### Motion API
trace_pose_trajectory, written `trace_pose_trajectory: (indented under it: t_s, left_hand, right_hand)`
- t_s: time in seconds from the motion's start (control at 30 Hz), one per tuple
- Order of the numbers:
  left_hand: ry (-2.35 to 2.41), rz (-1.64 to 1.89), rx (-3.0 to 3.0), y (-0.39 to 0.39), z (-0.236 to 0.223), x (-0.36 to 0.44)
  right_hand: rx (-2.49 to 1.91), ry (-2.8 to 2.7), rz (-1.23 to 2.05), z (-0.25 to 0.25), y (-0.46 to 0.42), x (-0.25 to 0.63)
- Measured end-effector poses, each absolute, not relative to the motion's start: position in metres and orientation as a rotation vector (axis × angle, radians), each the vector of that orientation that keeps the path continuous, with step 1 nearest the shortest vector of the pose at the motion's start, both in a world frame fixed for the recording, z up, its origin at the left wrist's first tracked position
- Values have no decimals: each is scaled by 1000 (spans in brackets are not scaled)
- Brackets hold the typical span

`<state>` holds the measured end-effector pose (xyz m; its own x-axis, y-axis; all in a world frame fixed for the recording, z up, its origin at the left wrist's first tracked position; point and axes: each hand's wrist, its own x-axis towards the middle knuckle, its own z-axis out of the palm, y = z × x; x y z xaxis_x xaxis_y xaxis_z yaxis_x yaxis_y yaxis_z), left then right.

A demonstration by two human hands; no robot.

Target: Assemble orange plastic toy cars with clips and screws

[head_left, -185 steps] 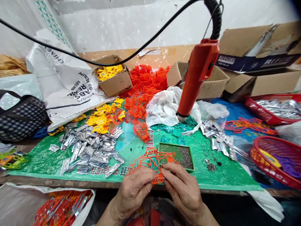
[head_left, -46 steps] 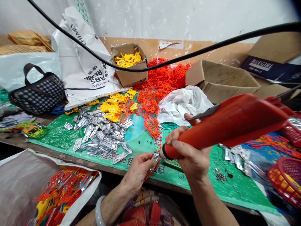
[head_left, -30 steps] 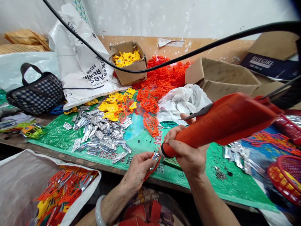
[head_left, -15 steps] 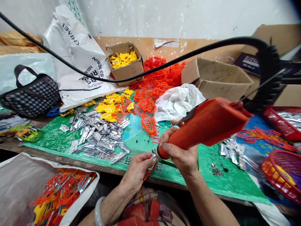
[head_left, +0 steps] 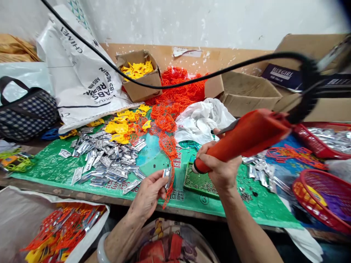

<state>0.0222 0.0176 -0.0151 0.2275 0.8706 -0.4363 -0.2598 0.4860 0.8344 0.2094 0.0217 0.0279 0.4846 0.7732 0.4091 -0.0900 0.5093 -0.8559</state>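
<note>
1. Red plastic forms the body of the power screwdriver (head_left: pixel 244 138); the fingers of the right hand (head_left: pixel 219 168) are wrapped round its lower part, near the nose.
2. The screwdriver slants down to the left, its pale tip at the left end of a green mesh tray (head_left: pixel 195 179); whether the two touch cannot be told. Small screws (head_left: pixel 211 188) lie in the tray.
3. The fingers of the left hand (head_left: pixel 149 193) pinch an orange lattice frame (head_left: pixel 169 190) together with a silver plate (head_left: pixel 166 176), held on edge at the front of the worktop (head_left: pixel 200 210), apart from the screwdriver tip.
4. A white bangle (head_left: pixel 102 249) circles the left wrist.
5. Beyond the left hand, loose silver plates (head_left: pixel 106 159) are heaped on a green plastic sheet (head_left: pixel 268 208), with yellow plastic parts (head_left: pixel 117 128) just behind them.
6. Orange lattice frames (head_left: pixel 182 95) pile up at the back, between two cardboard boxes (head_left: pixel 145 87).
7. At lower left, an open white sack (head_left: pixel 22 219) holds orange, yellow and silver parts (head_left: pixel 65 228).
</note>
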Motion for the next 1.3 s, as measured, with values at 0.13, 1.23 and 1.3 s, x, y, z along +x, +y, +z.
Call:
trace_pose_trajectory:
  t_s: [0.13, 1.23, 1.3]
  left_hand:
    - [1046, 847, 701, 17, -21, 25]
    - [1119, 478, 1327, 41, -16, 29]
    - [1112, 444, 1344, 43, -15, 30]
  right_hand:
    - [-994, -867, 611, 9, 29, 214]
    - [-1157, -934, 566, 10, 33, 207]
    - [-1165, -915, 577, 8, 34, 208]
